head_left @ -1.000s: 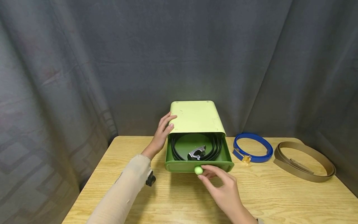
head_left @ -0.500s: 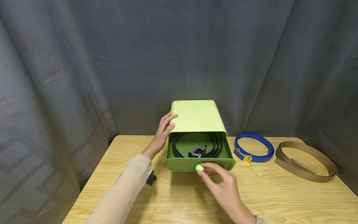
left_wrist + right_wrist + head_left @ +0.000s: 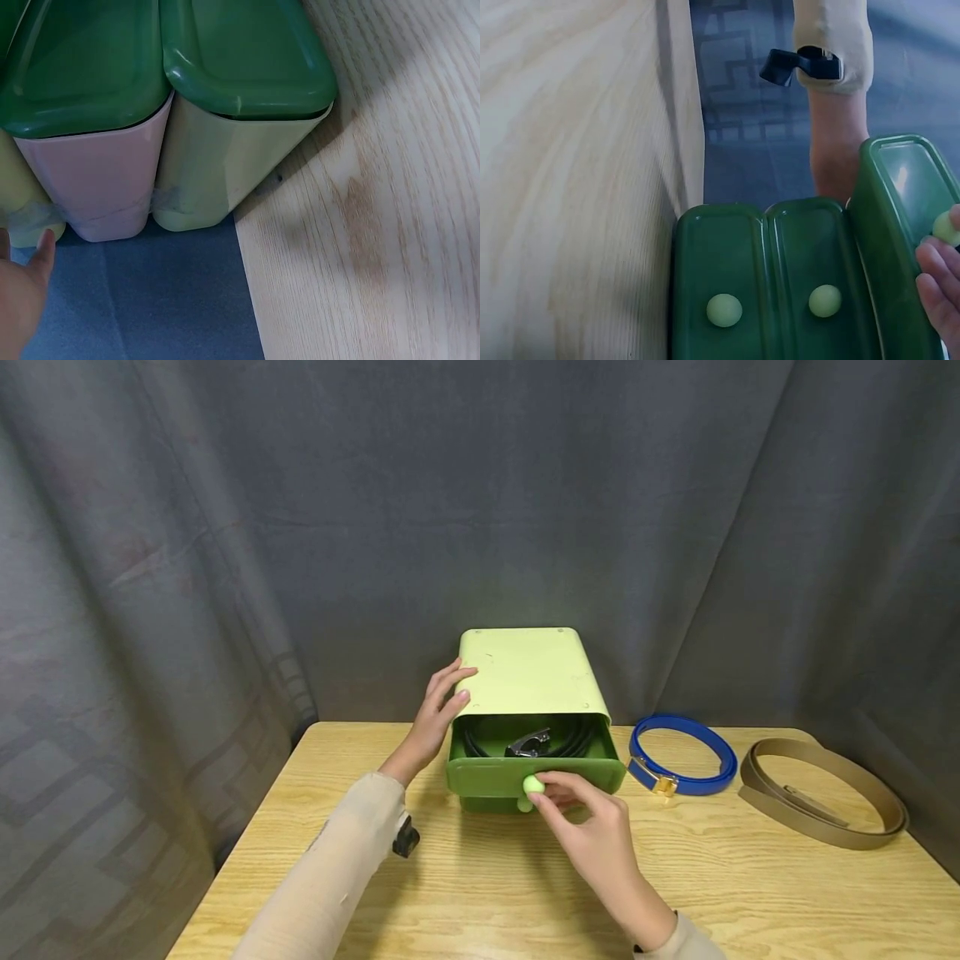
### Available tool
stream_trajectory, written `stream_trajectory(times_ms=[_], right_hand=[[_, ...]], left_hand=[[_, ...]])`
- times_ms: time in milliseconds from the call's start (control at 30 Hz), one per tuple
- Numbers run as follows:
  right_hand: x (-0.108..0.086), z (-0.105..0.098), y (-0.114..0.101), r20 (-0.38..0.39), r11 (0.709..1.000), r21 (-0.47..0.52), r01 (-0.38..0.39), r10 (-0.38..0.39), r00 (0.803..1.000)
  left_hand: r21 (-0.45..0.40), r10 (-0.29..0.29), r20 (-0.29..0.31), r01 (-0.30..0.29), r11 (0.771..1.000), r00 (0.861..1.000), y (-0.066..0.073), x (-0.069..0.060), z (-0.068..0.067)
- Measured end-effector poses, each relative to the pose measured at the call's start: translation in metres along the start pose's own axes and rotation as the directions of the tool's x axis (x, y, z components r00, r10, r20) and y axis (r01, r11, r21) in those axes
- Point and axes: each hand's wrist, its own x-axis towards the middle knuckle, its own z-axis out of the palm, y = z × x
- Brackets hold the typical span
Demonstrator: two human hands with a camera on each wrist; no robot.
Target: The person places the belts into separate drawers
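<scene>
A light green cabinet [image 3: 528, 668] stands at the back of the table, its top green drawer [image 3: 487, 777] partly pulled out. Inside the drawer lies a coiled black belt [image 3: 573, 742] with a silver buckle [image 3: 531, 743]. My right hand [image 3: 596, 831] pinches the drawer's round light green knob [image 3: 533, 784] between thumb and fingers. Against the left side and top edge of the cabinet rests my left hand [image 3: 435, 718], fingers spread. In the right wrist view the right hand [image 3: 943, 289] is at the knob of the protruding drawer [image 3: 900, 247], above two closed drawers.
On the wooden table [image 3: 465, 893], right of the cabinet, lies a coiled blue belt [image 3: 701, 785] with a gold buckle. Farther right is a coiled tan belt [image 3: 825, 827]. A grey curtain [image 3: 525, 510] hangs behind the table. The left wrist view shows a pink lower section [image 3: 97, 172].
The top drawer has slid inward toward the cabinet, with my right hand moving along on its knob. Less of the black belt shows, and a lower drawer's front now appears beneath. My left hand stays on the cabinet.
</scene>
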Motion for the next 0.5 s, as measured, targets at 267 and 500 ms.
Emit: stream_trajectory(times_ms=[267,500], right_hand=[[0.010,0.004,0.009,0.006,0.999,-0.007,-0.041,0.041,0.999],[0.017,0.008,0.018,0.003,0.999,-0.020,-0.044,0.044,0.999]], left_hand=[[-0.015,-0.016,0.012,0.017,1.000,1.000,0.003,0.000,-0.001],[-0.002,-0.034,0.034,0.034,0.999,0.999,0.039,-0.008,0.000]])
